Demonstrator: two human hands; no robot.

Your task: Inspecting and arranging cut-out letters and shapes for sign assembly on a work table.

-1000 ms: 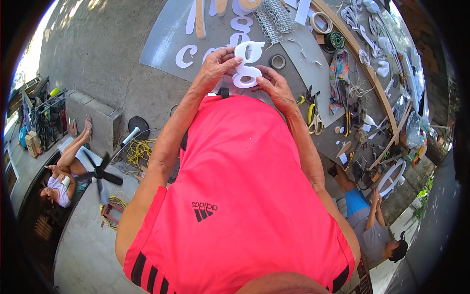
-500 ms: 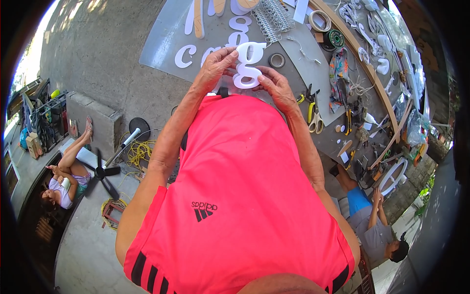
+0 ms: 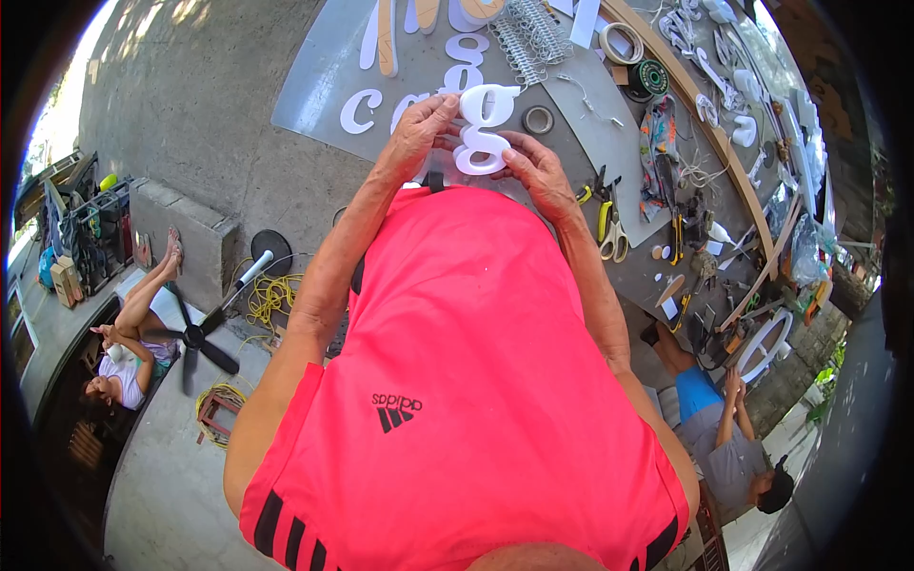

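Both my hands hold up a white cut-out letter (image 3: 481,141) with thick sides, just beyond the front of my red shirt. My left hand (image 3: 421,131) pinches its upper left edge between thumb and fingers. At its lower right edge, my right hand (image 3: 541,176) grips with the thumb in front and the fingers partly hidden. Behind it, more white cut-out letters (image 3: 350,114) lie on a clear sheet (image 3: 305,100) on the grey table. A dark tape roll (image 3: 526,121) sits just beyond my right hand.
Right of my right hand lie yellow-handled pliers (image 3: 604,219) and scissors (image 3: 619,249). A masking tape roll (image 3: 606,46), a curved wooden strip (image 3: 741,181) and scattered tools are farther right. A fan (image 3: 194,336) stands at left. One person sits on each side.
The letter has tilted slightly in my hands, which stay in nearly the same place. The fan blades have turned, and the person at left has shifted a little.
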